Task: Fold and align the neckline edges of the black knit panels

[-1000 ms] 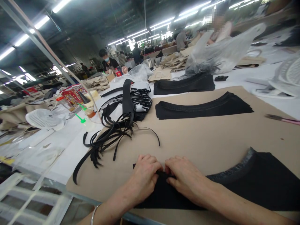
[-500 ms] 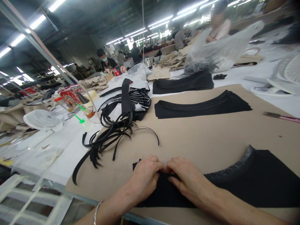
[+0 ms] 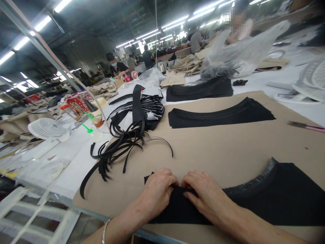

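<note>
Head view.

Left hand (image 3: 159,188), mine: comes in from lower left, back up, fingers curled; thumb and fingertips pinched closed on the upper edge of a black fabric panel (image 3: 291,196). Silver bracelet (image 3: 104,232) on the wrist.

Right hand (image 3: 204,191), mine: comes in from lower right, fingers bent, thumb below the same edge, fingertips closed on it just beside the left.

Panel: flat on a tan sheet (image 3: 218,149) at the near side of the counter (image 3: 78,162); glossy, wrinkled band along its curved edge, right of my right hand. My hands and right forearm cover part of it.

Surroundings: black strips (image 3: 122,142), tangled, beyond my left hand; striped pieces (image 3: 155,107) behind them; curved black stack (image 3: 220,115), ahead on the sheet; second black stack (image 3: 200,91), farther back; pink-handled tool (image 3: 306,126), far right; clear plastic bag (image 3: 233,57), beyond; white fan (image 3: 47,128), left.
</note>
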A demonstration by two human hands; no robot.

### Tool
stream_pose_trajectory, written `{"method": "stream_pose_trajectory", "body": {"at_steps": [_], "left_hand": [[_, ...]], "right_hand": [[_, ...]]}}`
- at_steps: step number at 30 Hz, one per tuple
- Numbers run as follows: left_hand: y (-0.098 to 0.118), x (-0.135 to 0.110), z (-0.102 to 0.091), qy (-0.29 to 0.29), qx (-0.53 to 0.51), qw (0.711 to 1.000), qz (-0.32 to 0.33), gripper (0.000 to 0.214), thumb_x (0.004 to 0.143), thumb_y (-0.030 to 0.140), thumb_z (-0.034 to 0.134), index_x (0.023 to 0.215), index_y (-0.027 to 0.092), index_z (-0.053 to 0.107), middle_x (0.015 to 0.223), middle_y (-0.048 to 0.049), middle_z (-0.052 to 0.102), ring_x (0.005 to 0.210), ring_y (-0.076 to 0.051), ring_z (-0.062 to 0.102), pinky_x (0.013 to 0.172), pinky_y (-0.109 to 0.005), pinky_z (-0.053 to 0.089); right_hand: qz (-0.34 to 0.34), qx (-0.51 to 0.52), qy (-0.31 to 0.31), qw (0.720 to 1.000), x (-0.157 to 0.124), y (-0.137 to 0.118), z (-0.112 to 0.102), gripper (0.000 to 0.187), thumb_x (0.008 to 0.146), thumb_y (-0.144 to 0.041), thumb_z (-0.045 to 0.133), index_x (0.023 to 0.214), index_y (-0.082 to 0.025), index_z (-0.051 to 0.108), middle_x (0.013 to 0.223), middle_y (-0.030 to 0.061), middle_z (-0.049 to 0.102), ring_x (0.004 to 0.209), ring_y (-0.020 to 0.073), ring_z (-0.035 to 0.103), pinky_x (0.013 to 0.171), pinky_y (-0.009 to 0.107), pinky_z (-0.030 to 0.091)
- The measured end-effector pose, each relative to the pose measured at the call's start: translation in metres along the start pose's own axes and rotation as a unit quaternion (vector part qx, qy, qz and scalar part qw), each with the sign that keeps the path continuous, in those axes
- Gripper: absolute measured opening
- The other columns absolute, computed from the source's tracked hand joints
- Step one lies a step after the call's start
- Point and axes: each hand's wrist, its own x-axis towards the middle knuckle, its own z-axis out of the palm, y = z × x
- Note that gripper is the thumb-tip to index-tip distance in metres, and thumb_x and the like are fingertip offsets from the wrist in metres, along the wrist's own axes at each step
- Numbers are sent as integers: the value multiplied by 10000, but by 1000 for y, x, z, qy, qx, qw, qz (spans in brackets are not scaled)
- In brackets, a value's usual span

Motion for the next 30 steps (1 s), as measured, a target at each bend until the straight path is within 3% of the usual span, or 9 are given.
{"method": "stream_pose_trajectory", "body": {"at_steps": [4,9,12,15,23,30], "left_hand": [[-2,-4,5,29,20,999,34,301,835,35,486,875,244,698,846,8,645,845,-146,596,755,-247,457],[-4,-18,20,78,72,989,108,293,924,103,402,961,205,674,840,-22,641,808,-163,584,725,-265,498],[-9,-29,31,114,110,975,155,317,940,113,360,1105,140,630,979,-67,666,919,-181,604,844,-300,523],[-14,-38,37,163,157,955,190,402,911,76,339,1247,97,557,1166,-111,648,1110,-210,579,988,-349,485],[-1,-38,31,123,111,980,107,476,874,69,352,1290,201,543,1144,-57,665,1073,-177,600,1065,-413,424],[-5,-52,48,157,203,955,149,548,836,83,419,1384,103,447,1339,-111,576,1269,-237,507,1093,-421,401]], "right_hand": [[-60,6,16,998,-8,5,5,231,819,27,564,920,-178,596,931,33,567,878,216,499,822,372,377],[-166,-82,76,980,-15,12,15,252,846,29,460,924,-171,592,877,45,541,794,223,461,745,371,366],[-214,-138,121,959,-17,15,19,263,789,36,505,944,-157,593,854,39,545,772,219,451,743,365,358],[-239,-184,127,945,-19,16,20,271,778,14,538,997,-137,591,872,42,551,787,220,460,787,378,359],[-261,-263,75,926,-24,11,14,345,774,36,480,1068,-116,578,956,72,563,851,243,483,852,437,352],[-263,-273,67,923,-28,12,15,354,790,44,469,1081,-135,565,984,69,552,910,260,471,945,487,304]]}}
